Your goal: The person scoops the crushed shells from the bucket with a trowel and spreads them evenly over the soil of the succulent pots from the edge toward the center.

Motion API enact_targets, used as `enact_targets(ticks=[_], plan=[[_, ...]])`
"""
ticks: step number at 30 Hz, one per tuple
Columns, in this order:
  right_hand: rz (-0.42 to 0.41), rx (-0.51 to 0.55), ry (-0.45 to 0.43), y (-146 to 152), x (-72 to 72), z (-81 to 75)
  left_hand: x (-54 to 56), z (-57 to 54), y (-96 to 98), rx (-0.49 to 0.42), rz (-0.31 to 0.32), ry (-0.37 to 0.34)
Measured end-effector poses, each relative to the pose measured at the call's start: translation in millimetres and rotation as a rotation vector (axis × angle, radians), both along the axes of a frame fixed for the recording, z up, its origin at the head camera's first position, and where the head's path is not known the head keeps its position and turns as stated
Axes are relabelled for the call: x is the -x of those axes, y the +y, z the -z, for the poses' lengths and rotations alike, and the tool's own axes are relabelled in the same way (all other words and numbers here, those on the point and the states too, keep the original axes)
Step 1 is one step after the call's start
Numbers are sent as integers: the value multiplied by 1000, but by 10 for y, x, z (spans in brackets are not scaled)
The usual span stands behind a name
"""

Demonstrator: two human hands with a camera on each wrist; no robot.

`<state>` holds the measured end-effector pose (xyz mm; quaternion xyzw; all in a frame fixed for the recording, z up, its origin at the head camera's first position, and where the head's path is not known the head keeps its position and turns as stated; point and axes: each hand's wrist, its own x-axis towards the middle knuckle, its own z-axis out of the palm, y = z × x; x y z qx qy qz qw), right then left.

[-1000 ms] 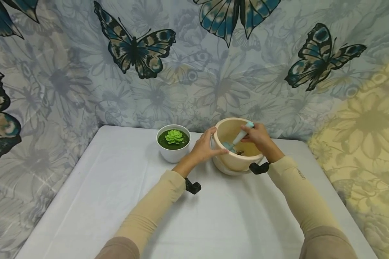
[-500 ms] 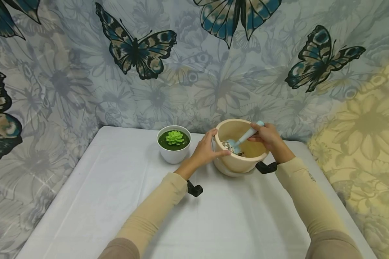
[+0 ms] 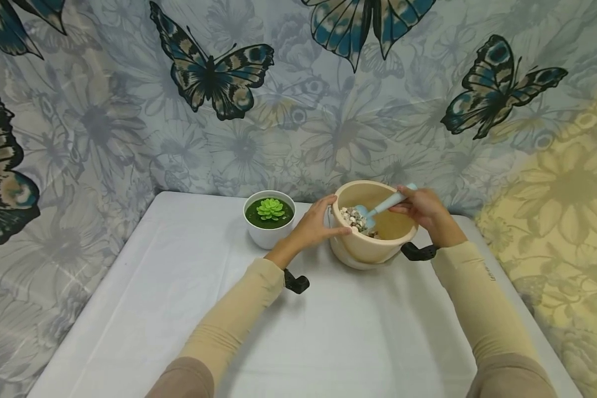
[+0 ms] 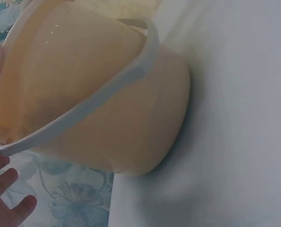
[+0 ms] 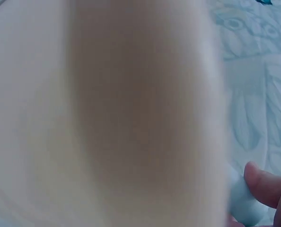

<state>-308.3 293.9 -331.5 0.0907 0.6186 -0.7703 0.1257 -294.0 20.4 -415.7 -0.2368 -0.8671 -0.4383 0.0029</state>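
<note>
A cream bucket (image 3: 360, 256) stands upright at the back of the table, with small mixed-colour pebbles (image 3: 352, 218) inside it on the left. My left hand (image 3: 314, 226) holds the bucket's left rim, thumb toward the front and fingers spread toward the back. In the left wrist view the bucket's grey handle (image 4: 100, 97) hangs down its side beside my fingertips. My right hand (image 3: 430, 214) grips a light blue toy shovel (image 3: 390, 203) by its handle, over the bucket's right rim. The shovel's blade lies in the bucket against the pebbles. In the right wrist view, the blurred bucket hides most of the shovel.
To the bucket's left stands a white pot (image 3: 266, 237) with a green succulent (image 3: 270, 209) in it, close to my left wrist. A white cloth covers the table (image 3: 308, 342). Behind it hangs a butterfly-patterned fabric (image 3: 288, 143), right up to the table's back edge.
My right hand and the shovel's handle have moved right, and the shovel tilts lower. More of the pebbles shows in the bucket. My left hand stays at the rim.
</note>
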Motion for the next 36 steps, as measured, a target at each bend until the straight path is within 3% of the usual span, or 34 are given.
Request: enact_targets(ticks=[11, 20, 36], plan=[[42, 212, -18, 237, -52, -22, -25, -69, -25, 24, -4, -9], [87, 310, -4, 318, -107, 5, -83, -77, -36, 24, -7, -3], [151, 359, 16, 323, -160, 32, -95, -83, -48, 19, -2, -4]])
